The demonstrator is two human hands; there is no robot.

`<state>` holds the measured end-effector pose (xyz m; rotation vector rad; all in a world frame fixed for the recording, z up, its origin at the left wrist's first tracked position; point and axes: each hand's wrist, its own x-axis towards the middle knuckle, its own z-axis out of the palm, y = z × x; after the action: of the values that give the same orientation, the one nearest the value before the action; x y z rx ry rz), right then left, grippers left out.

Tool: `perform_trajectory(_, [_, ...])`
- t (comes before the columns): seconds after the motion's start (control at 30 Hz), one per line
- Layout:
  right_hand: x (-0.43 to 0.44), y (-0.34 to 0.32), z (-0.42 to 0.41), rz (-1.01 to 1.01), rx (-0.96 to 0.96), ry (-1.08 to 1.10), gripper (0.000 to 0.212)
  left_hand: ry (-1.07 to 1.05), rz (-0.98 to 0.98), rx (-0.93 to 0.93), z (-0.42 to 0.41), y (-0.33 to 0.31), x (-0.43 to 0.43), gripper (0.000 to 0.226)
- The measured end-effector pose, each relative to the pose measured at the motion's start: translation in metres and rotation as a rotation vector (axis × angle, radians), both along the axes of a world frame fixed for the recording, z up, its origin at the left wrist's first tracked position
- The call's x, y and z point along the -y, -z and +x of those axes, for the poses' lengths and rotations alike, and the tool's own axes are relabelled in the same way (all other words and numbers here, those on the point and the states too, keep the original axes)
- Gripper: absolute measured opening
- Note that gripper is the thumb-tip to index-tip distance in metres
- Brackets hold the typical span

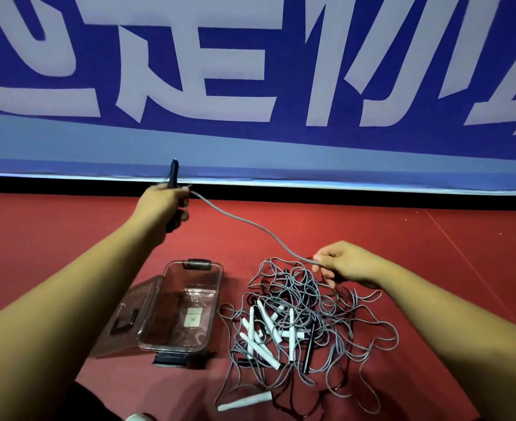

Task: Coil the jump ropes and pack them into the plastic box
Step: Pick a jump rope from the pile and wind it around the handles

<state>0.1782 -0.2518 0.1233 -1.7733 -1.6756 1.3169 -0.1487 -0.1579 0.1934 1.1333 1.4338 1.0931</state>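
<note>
My left hand (164, 205) is raised and grips a black jump-rope handle (173, 174) upright. From it a grey rope (241, 221) runs down to the right, where my right hand (346, 264) pinches it between thumb and fingers. Under my right hand lies a tangled pile of jump ropes (299, 323) with several white handles (261, 347) and a few black ones (308, 354). A clear plastic box (217, 287) stands open to the left of the pile, holding only a small label. Its lid (129, 317) leans against its left side.
All of it sits on a red sports floor (402, 226). A blue banner (250, 86) with large white characters runs along the back wall. One white handle (244, 401) lies apart at the near edge of the pile.
</note>
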Motion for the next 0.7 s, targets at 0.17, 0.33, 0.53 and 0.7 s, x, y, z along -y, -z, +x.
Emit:
perform_trajectory(0.17, [-0.001, -0.026, -0.041, 0.12, 0.021, -0.067, 0.03, 0.194, 0.091, -0.549, 0.004, 0.004, 0.01, 0.007])
perform_trajectory(0.33, [-0.004, -0.047, -0.075, 0.237, -0.278, 0.002, 0.031, 0.683, -0.063, -0.174, 0.052, -0.004, 0.048, 0.017])
perform_trajectory(0.53, [-0.002, -0.048, -0.064, 0.23, -0.341, -0.041, 0.029, 0.638, -0.066, -0.052, 0.064, -0.002, 0.051, 0.012])
perform_trajectory(0.7, [0.001, -0.035, -0.035, 0.124, -0.113, -0.195, 0.024, 0.255, 0.018, 0.001, 0.043, -0.001, 0.024, 0.013])
